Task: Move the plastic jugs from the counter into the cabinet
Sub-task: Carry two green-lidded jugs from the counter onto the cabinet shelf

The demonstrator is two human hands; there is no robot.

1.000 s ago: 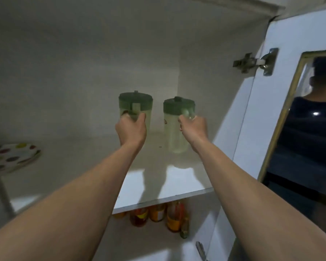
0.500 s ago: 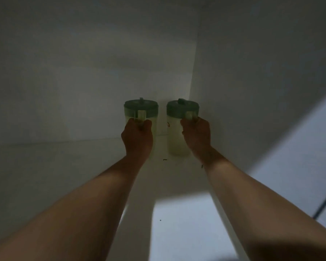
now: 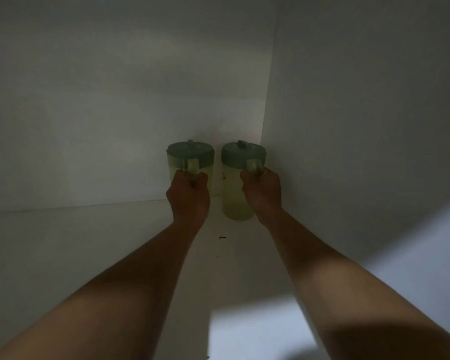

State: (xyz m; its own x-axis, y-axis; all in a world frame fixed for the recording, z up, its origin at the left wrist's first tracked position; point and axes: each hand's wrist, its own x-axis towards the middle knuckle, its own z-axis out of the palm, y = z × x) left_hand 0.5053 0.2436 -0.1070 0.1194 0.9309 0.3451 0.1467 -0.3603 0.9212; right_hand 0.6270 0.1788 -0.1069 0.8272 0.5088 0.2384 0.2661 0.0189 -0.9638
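Observation:
Two pale green plastic jugs with dark green lids stand side by side at the back right corner of the white cabinet shelf (image 3: 89,242). My left hand (image 3: 189,197) is closed around the handle of the left jug (image 3: 190,158). The right jug (image 3: 235,193) has its handle gripped by my right hand (image 3: 263,194). Both jugs are upright and close to the back wall; the left one's base is hidden behind my hand.
The cabinet's back wall (image 3: 115,126) and right side wall (image 3: 361,126) enclose the corner. The interior is dim. A small dark speck (image 3: 222,237) lies on the shelf between my forearms. Shelf surface stretches to the left of the jugs.
Both hands have pushed the jugs deeper into the cabinet, toward the back right corner. The view has moved inside, so the door, lower shelf and plate have dropped out of sight.

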